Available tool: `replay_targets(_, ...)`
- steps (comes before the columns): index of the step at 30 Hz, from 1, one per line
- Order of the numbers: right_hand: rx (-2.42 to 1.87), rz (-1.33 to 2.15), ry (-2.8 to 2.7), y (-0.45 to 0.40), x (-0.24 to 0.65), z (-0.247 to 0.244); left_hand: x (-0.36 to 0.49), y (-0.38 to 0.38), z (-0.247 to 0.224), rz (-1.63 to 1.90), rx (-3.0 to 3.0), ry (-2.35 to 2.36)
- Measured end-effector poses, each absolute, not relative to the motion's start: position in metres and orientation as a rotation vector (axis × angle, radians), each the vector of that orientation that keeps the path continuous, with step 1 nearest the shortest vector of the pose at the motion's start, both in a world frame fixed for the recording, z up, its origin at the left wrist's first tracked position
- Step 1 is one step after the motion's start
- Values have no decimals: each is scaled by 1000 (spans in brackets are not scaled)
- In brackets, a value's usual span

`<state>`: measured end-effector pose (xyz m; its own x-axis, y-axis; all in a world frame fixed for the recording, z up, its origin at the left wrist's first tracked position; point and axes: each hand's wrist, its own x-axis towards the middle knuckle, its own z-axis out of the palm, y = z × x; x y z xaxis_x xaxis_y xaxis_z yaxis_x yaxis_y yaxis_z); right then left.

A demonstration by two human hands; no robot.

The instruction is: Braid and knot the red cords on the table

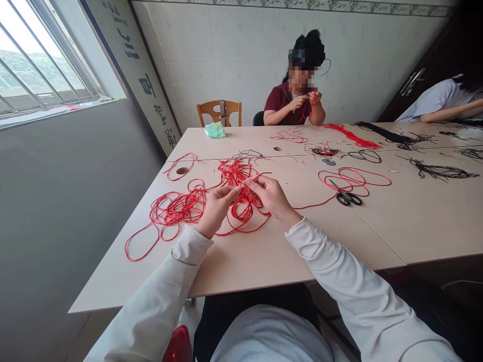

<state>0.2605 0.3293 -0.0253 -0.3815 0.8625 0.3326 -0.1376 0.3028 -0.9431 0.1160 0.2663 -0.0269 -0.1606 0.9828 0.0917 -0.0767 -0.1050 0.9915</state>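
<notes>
My left hand and my right hand hover over the pale table, their fingertips meeting as they pinch a thin red cord. That twisted cord runs into a loose tangle under and beyond my hands. Larger red loops sprawl to the left of my left hand. More red loops lie to the right of my right hand, around black-handled scissors. The exact crossing between my fingertips is hidden by my fingers.
Across the table, a seated person works red cord by hand. Another person's arm rests at the right. A red bundle, black cord bundles, and a green packet lie farther off. A window is at the left.
</notes>
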Motion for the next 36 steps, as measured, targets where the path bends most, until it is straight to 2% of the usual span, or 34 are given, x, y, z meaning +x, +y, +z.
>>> replay_targets(15, -717, 1212, -1552, 329, 256, -33, 116, 267, -28, 1374, 1327, 1251)
replay_targets(27, -819, 996, -1624, 332, 254, -43, 117, 268, -32, 1349, 1422, 1368)
replay_targets(30, -770, 1119, -1581, 330, 254, -39, 116, 269, -33, 1351, 1420, 1353)
replay_targets(36, -660, 1696, -1421, 322, 256, -26, 117, 270, -30, 1411, 1340, 1285)
